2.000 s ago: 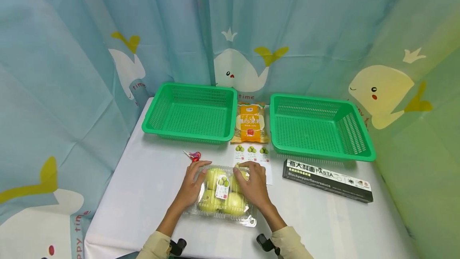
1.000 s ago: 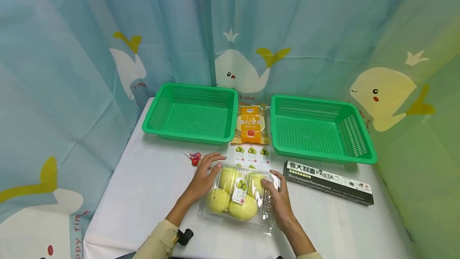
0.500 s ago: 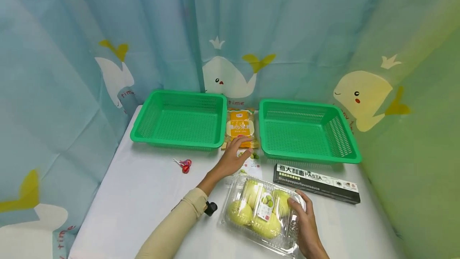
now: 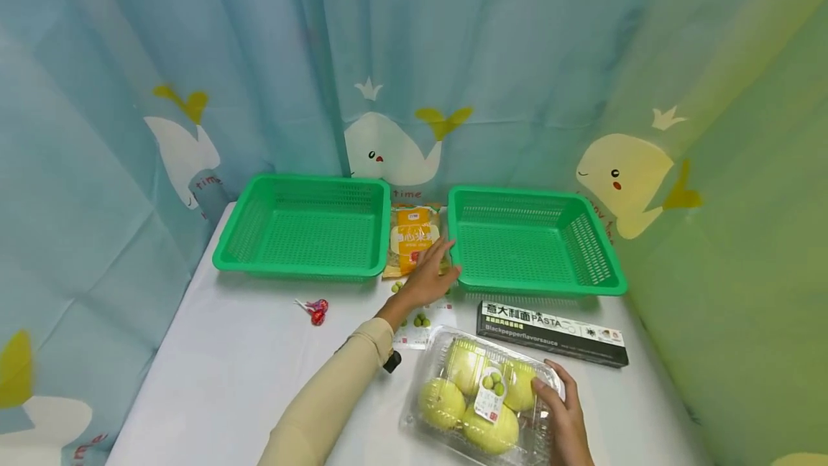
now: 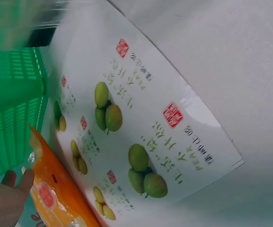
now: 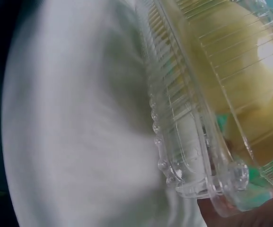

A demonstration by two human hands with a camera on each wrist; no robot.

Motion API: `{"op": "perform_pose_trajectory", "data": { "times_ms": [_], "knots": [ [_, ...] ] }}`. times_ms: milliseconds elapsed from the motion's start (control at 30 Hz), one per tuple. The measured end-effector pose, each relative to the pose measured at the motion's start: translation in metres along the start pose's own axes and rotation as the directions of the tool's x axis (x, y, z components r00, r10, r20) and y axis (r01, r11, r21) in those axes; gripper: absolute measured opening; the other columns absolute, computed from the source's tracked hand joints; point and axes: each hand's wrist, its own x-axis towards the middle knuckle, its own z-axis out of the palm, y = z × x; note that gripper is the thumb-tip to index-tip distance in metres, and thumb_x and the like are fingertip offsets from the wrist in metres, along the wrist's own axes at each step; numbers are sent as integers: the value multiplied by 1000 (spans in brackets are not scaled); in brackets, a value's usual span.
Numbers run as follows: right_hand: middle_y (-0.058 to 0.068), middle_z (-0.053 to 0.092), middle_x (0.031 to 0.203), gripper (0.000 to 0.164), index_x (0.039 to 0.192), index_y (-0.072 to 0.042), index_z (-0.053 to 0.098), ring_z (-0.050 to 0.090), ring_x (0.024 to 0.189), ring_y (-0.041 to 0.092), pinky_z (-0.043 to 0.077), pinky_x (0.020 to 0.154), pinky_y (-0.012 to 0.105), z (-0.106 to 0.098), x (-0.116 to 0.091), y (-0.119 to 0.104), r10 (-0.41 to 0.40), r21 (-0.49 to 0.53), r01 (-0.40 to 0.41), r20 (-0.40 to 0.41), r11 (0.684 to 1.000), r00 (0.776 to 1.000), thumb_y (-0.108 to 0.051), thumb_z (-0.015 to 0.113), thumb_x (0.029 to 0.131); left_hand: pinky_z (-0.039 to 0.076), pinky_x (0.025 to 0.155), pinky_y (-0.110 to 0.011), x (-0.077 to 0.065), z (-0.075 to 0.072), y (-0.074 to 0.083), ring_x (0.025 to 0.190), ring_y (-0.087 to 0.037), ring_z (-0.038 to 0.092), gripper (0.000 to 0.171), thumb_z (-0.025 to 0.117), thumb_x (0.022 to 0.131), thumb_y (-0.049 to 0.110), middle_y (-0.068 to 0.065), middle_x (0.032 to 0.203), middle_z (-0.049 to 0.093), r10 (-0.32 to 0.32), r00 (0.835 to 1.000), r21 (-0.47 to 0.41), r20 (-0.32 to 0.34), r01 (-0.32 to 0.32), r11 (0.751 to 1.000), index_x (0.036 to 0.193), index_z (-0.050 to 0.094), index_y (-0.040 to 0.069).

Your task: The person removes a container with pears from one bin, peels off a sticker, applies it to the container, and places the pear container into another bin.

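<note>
My right hand (image 4: pixel 566 416) grips the right end of a clear plastic clamshell box (image 4: pixel 446 362) of yellow-green pears, thumb on the lid. A label with printed pears sits on top. In the right wrist view, the box (image 6: pixel 188 113) is tilted, with my thumb area at its lower corner. My left hand (image 4: pixel 423 282) reaches out with fingers extended, holding nothing. It overlaps the orange noodle bag (image 4: pixel 409 232), fingertips right at the right basket's near-left rim. Below it lies a sheet of pear stickers (image 4: pixel 414 336), seen large as a printed sheet (image 5: pixel 141 109) in the left wrist view.
Two green baskets stand at the back, a left basket (image 4: pixel 304 275) and a right basket (image 4: pixel 550 286). A black-and-white pasta box (image 4: pixel 550 333) lies before the right one. Red-wrapped lollipops (image 4: pixel 317 311) lie left of centre. A patterned curtain (image 4: pixel 504 56) hangs behind.
My left hand has let go of the pear box and moved forward over the sticker sheet. My right hand has shifted the box to the right and nearer me. The head view has turned slightly.
</note>
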Motion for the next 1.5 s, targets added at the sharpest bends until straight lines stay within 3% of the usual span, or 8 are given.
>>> {"op": "perform_pose_trajectory", "data": {
  "times_ms": [367, 633, 933, 967, 1067, 1167, 1333, 1500],
  "knots": [
    [-7, 47, 127, 38, 146, -46, 29, 68, 98, 6, 61, 83, 32, -28, 15, -47, -66, -23, 67, 70, 997, 995, -42, 47, 113, 17, 124, -74, -3, -1, -5, 164, -41, -4, 70, 52, 112, 38, 2, 180, -1, 1, 996, -40, 88, 3, 999, 172, 17, 32],
    [-11, 64, 108, 36, 145, -41, 37, 72, 89, 11, 63, 74, 33, -43, 50, -126, -293, 40, 290, 161, 956, 942, -30, 48, 112, 19, 124, -72, 1, -6, -5, 164, -43, -4, 69, 52, 113, 32, -3, 180, -3, 22, 994, -53, 107, -16, 998, 172, 16, 28],
    [-2, 46, 125, 43, 143, -33, 34, 68, 86, 11, 64, 66, 30, -45, 110, -216, -386, 105, 372, 206, 922, 899, -27, 60, 108, 16, 125, -73, 7, -8, -3, 164, -43, -7, 72, 52, 113, 36, 2, 180, -5, 4, 993, -20, 116, -1, 1000, 173, 13, 30],
    [3, 44, 133, 46, 144, -34, 33, 68, 100, 16, 65, 79, 34, -44, 116, -223, -377, 65, 372, 204, 926, 903, -30, 61, 108, 15, 125, -74, 8, -8, -2, 164, -42, -7, 72, 52, 113, 36, 1, 180, -5, 0, 993, -22, 114, 2, 1000, 173, 13, 31],
    [20, 23, 164, 61, 157, -38, 26, 42, 145, 42, 38, 121, 58, -40, 132, -237, -339, -77, 359, 198, 930, 920, -41, 61, 107, 13, 125, -74, 8, -6, -1, 164, -42, -8, 72, 52, 112, 36, 3, 180, -4, -13, 994, -27, 105, 16, 999, 172, 12, 33],
    [19, -10, 176, 75, 165, -40, 17, 1, 159, 50, 20, 124, 67, -34, 147, -241, -283, -207, 318, 181, 925, 942, -53, 59, 104, 11, 124, -75, 4, -4, -2, 163, -43, -9, 72, 52, 113, 35, 5, 180, -4, -33, 994, -35, 103, 36, 999, 172, 12, 35],
    [27, -2, 173, 91, 171, -23, 7, 21, 153, 50, 58, 78, 26, -24, 172, -236, -265, -301, 304, 164, 904, 950, -56, 59, 103, 14, 124, -74, -3, -1, -4, 164, -43, -8, 73, 53, 112, 34, 5, 180, -4, -54, 993, -50, 109, 59, 997, 172, 12, 35],
    [32, 5, 171, 103, 170, -11, -1, 53, 123, 29, 61, 71, 26, -15, 196, -238, -251, -385, 305, 184, 871, 950, -58, 60, 102, 18, 125, -71, -1, 1, -2, 165, -40, -4, 72, 52, 112, 37, 10, 179, -5, -47, 993, -41, 110, 52, 998, 172, 12, 34]
  ]
}}
